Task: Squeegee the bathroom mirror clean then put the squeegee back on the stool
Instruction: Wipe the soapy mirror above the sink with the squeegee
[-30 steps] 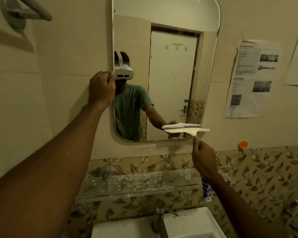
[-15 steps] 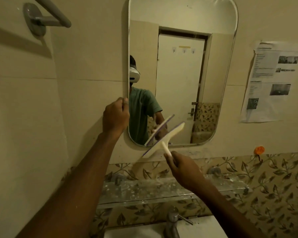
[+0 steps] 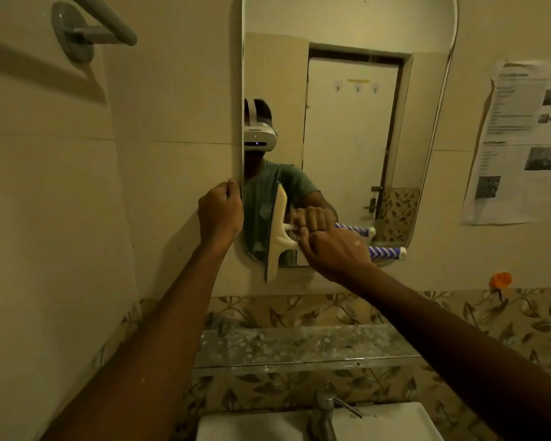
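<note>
A tall rounded mirror hangs on the beige tiled wall. My right hand grips the handle of a white squeegee. Its blade stands vertical against the mirror's lower left corner, and the blue-and-white striped handle end sticks out to the right of my fist. My left hand is closed on the mirror's left edge, just left of the blade. The stool is out of view.
A spotted glass shelf runs below the mirror, above a white sink with a metal tap. A towel-rail bracket sits upper left. Printed papers hang at the right, an orange hook below them.
The squeegee swung from horizontal at the mirror's bottom right, through a diagonal, to vertical at the lower left. My left hand slid down the mirror's left edge.
</note>
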`<state>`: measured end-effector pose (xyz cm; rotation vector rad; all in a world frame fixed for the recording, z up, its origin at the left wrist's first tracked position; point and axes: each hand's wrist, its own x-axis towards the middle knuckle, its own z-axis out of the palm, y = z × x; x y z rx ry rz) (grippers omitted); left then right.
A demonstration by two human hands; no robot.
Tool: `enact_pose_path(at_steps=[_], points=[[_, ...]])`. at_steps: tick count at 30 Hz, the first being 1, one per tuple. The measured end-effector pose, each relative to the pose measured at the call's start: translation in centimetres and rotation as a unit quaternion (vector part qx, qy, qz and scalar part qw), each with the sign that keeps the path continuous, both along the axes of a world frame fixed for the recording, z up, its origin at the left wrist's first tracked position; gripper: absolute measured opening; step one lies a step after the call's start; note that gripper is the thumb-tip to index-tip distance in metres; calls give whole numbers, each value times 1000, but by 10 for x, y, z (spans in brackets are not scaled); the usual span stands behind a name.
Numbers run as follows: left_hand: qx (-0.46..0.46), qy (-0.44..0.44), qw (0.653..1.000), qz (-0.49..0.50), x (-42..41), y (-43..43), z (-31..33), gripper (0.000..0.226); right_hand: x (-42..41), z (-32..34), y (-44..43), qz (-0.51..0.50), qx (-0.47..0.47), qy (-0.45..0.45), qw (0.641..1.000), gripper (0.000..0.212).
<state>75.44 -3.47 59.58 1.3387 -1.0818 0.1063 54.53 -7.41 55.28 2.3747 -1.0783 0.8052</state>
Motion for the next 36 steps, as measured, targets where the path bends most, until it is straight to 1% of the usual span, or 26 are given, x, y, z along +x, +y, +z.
enact_pose_path(at_steps=[3, 7, 9, 10, 12, 14, 15, 18, 20, 22, 23, 24, 25, 26, 27, 28, 30, 31, 32, 33, 34, 36], points=[[1, 20, 999, 25, -3, -4, 1, 45, -50, -4, -27, -3, 25, -3, 1000, 44], [2, 15, 997, 78, -10, -5, 1, 43, -135, -10, -56, -93, 37, -13, 995, 46], [9, 18, 996, 90, -13, -4, 1, 41, -151, -9, -58, -120, 35, -2, 992, 49], [12, 24, 996, 89, -14, -3, 1, 42, -148, -8, -55, -114, 23, 0, 993, 50], [15, 50, 996, 72, -12, -2, 0, 44, -122, -2, -40, -58, 1, -4, 998, 49], [7, 91, 995, 44, -11, -1, -1, 44, -77, 8, -24, 18, 18, -10, 1000, 43], [5, 107, 994, 37, -11, -1, -1, 44, -50, 14, -17, 37, 26, -7, 999, 41], [6, 126, 991, 44, -16, -2, 0, 45, 6, 26, -10, 15, -3, 1, 1000, 49], [8, 124, 991, 51, -16, -2, 0, 45, 2, 32, -18, 14, -12, 2, 1000, 51], [15, 109, 993, 43, -12, -1, -1, 45, -35, 40, -33, 55, 27, -10, 998, 47], [21, 100, 994, 38, -9, 0, 0, 44, -58, 46, -42, 69, 44, -19, 996, 41], [30, 90, 995, 34, -6, 1, 1, 44, -82, 51, -49, 55, 43, -26, 997, 34], [39, 81, 995, 29, -4, 3, 4, 43, -104, 56, -53, 13, 29, -35, 999, 29], [49, 73, 996, 23, -3, 4, 6, 44, -121, 60, -54, -40, 8, -46, 998, 30], [60, 63, 996, 16, -2, 6, 9, 44, -131, 63, -54, -85, -11, -50, 995, 37], [68, 51, 996, 12, -1, 7, 12, 45, -137, 66, -52, -105, -15, -51, 993, 41], [56, 37, 998, 5, 0, 12, 23, 43, -131, 72, -45, -100, -38, -54, 993, 42], [32, 44, 998, -9, 0, 14, 31, 40, -123, 78, -41, -85, -72, -56, 992, 42], [1, 59, 998, -25, -1, 15, 42, 38, -112, 86, -35, -60, -112, -59, 990, 38], [-28, 70, 997, -35, -3, 16, 54, 37, -98, 95, -31, -36, -133, -53, 989, 28], [-51, 74, 995, -41, -6, 16, 66, 38, -83, 105, -28, -18, -127, -44, 991, 25], [-79, 78, 993, -40, -12, 13, 85, 43, -50, 123, -26, 8, -76, -53, 996, 41]])
